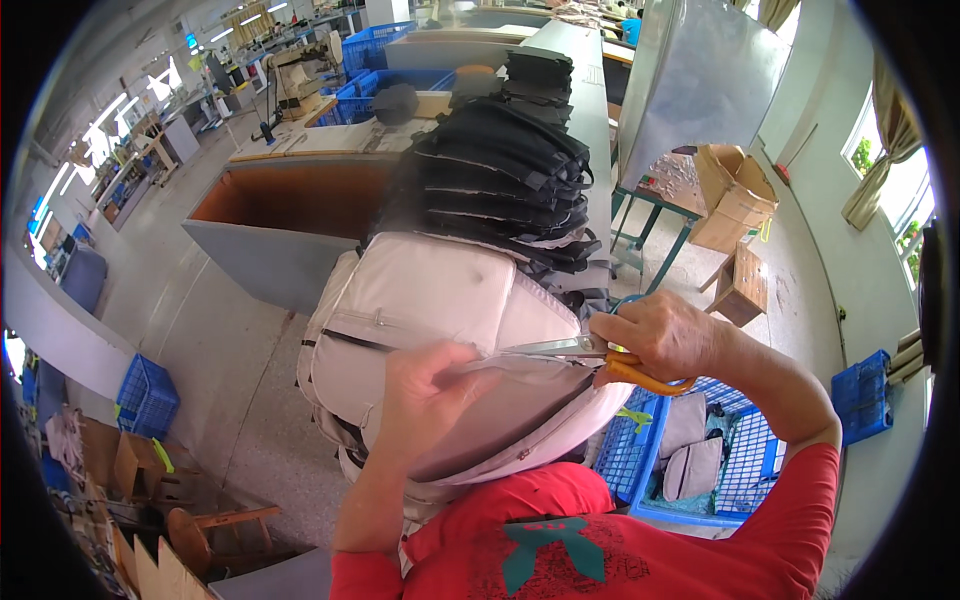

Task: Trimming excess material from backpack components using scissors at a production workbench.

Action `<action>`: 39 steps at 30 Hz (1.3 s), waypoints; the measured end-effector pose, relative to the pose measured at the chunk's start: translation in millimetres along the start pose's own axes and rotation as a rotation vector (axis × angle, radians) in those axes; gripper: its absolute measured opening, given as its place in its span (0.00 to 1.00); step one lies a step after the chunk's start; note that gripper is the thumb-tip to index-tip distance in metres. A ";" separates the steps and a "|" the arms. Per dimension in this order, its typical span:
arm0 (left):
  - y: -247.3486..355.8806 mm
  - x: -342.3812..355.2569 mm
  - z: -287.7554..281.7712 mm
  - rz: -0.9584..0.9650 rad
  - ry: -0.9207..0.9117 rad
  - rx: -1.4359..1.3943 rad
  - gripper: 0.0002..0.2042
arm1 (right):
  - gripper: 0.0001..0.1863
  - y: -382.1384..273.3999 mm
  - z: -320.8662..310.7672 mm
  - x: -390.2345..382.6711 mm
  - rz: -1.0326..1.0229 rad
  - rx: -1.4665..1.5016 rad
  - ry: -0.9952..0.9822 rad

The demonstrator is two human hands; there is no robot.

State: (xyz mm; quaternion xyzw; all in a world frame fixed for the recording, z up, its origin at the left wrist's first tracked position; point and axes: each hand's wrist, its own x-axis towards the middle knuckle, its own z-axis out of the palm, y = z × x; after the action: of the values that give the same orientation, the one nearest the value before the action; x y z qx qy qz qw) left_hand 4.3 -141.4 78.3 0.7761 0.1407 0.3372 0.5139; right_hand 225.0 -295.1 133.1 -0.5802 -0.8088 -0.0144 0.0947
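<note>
1. From where I stand, the pale bag (440, 290) lies in front of the person, close against the red shirt (650, 545), with the pile of black bags (490, 170) just beyond it
2. The left hand (422, 390) is curled in, fingers and thumb pinching at the bag's near edge; the hand is blurred, so I can't tell whether a loose thread is caught there too
3. The right hand (657, 335) is wrapped round the orange-handled scissors (585, 346); their blades point left, across the bag, toward the left hand; I can't tell how far they stand apart
4. This looks to me like close snipping along an edge; doing it well means the left hand draws the cloth taut, so the blades meet something firm rather than a slack fold
5. The tips aim almost at the left fingers; I'd want those fingers a little back from the blade line before any squeeze
6. Laying the blades flat along the seam seems wiser than digging the points in; a steep angle could nick the pale cloth or its stitching
7. Short bites with the tips suit this better, I'd judge, than one long cut; the blue crate (627, 450) sits beside the bag, to the right, well below the blades
</note>
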 end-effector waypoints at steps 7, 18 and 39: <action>1.8 8.9 9.6 -0.108 -0.095 0.031 0.10 | 0.27 -11.3 5.2 11.5 0.260 0.504 0.149; -76.9 -47.6 -48.0 -0.244 0.288 0.105 0.20 | 0.24 6.6 39.7 6.8 0.517 0.966 0.305; 26.9 35.2 -77.9 -0.041 -0.144 0.213 0.05 | 0.36 -22.1 69.1 -58.6 0.493 1.073 0.260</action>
State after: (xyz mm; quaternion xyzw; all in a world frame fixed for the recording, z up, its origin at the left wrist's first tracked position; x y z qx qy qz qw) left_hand -25.4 -78.3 134.8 0.8454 0.1545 0.2531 0.4442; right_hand 212.8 -348.0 57.2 -0.6152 -0.5266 0.3472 0.4730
